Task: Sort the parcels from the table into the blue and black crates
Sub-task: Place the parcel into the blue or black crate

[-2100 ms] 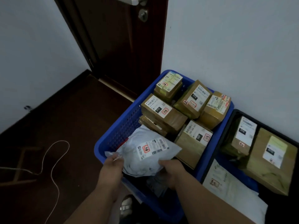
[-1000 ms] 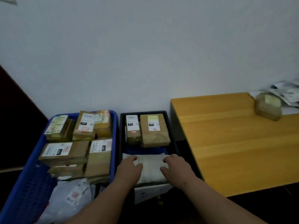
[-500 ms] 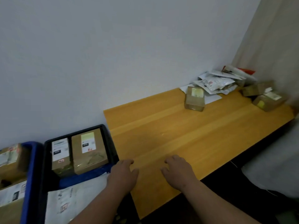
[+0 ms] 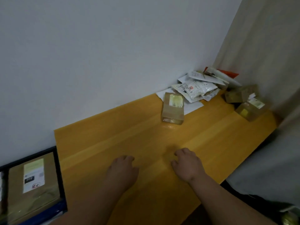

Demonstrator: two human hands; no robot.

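Observation:
Both my hands hover over the near part of the yellow wooden table [image 4: 146,137], holding nothing. My left hand [image 4: 122,170] and my right hand [image 4: 186,164] have loosely curled fingers, palms down. A taped brown box parcel [image 4: 172,109] stands further back on the table. Behind it lies a heap of white mailer bags [image 4: 198,88], and two more brown boxes [image 4: 240,95] [image 4: 250,108] sit at the far right corner. The black crate [image 4: 56,159] is at lower left beside the table, with a labelled brown box [image 4: 32,181] inside. The blue crate is out of view.
A white wall runs behind the table. A pale curtain [image 4: 267,54] hangs at the right, close to the far boxes. Grey fabric [image 4: 267,172] lies below the table's right edge.
My view swung right from the crates to the table. My hands left the white parcel in the black crate and moved over the table, further right than half a second ago.

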